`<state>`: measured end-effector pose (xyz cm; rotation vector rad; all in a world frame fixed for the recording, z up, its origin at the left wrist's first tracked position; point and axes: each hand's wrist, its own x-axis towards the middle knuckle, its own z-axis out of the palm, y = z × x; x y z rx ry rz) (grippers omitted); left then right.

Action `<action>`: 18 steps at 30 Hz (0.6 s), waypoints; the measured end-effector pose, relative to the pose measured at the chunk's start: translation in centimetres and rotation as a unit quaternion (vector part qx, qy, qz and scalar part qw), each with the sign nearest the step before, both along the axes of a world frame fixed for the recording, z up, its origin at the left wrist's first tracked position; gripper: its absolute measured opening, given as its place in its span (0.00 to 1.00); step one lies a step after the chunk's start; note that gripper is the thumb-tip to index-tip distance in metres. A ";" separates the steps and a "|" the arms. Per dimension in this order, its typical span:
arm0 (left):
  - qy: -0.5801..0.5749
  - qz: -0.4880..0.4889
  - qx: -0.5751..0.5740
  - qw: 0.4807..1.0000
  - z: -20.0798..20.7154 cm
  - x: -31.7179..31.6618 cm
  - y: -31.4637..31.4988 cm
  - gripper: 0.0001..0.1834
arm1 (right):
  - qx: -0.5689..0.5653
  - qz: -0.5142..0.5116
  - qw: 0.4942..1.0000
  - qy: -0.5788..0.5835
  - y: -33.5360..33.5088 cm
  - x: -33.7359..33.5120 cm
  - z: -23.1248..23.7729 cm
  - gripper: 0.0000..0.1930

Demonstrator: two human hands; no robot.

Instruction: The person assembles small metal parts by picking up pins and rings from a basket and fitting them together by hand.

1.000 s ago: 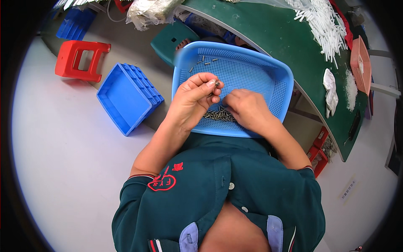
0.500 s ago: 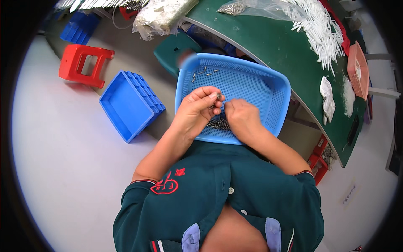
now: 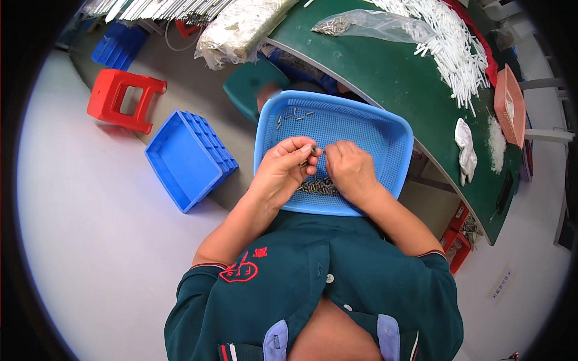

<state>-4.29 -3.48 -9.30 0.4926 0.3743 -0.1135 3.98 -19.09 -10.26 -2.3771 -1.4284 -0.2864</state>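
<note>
A light-blue perforated plastic basket (image 3: 385,135) rests at my lap, with both my hands over it. My left hand (image 3: 282,167) is closed, its thumb and fingers pinching a small metal cylinder (image 3: 313,150) whose round end shows. More metal pieces seem to be tucked under its fingers. Just to the right, my right hand (image 3: 352,172) is closed with its fingertips pressed together near that cylinder; what they hold, if anything, is hidden. Below the hands lies a pile of small metal cylinders (image 3: 319,188), partly covered by my right hand. Several loose ones (image 3: 289,117) lie at the basket's far left.
A green table (image 3: 385,78) curves along the right, bearing white sticks (image 3: 460,66), a clear bag (image 3: 376,25), a white glove (image 3: 465,150) and a pink basket (image 3: 510,114). Left stand a blue crate (image 3: 183,159) and a red stool (image 3: 123,99). A green stool (image 3: 247,87) stands behind the basket.
The basket and most surroundings sit slightly lower in the picture. My right hand has shifted a little, and more of the metal pile shows. My left hand still pinches a cylinder.
</note>
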 end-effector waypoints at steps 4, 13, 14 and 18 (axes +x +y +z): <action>-0.001 0.001 -0.002 1.000 -0.1 0.0 0.0 0.05 | -0.008 -0.001 1.000 0.016 0.0 0.0 0.2 0.04; 0.005 0.002 0.000 1.000 -0.3 0.0 0.1 0.06 | 0.050 -0.015 0.992 0.111 -0.2 0.3 0.7 0.06; 0.004 0.002 -0.001 1.000 -0.3 0.0 0.1 0.06 | 0.042 -0.006 0.994 0.103 -0.2 0.4 0.3 0.06; 0.009 0.000 0.004 1.000 -0.1 0.0 0.0 0.06 | 0.017 0.005 0.994 0.106 0.0 0.4 0.3 0.06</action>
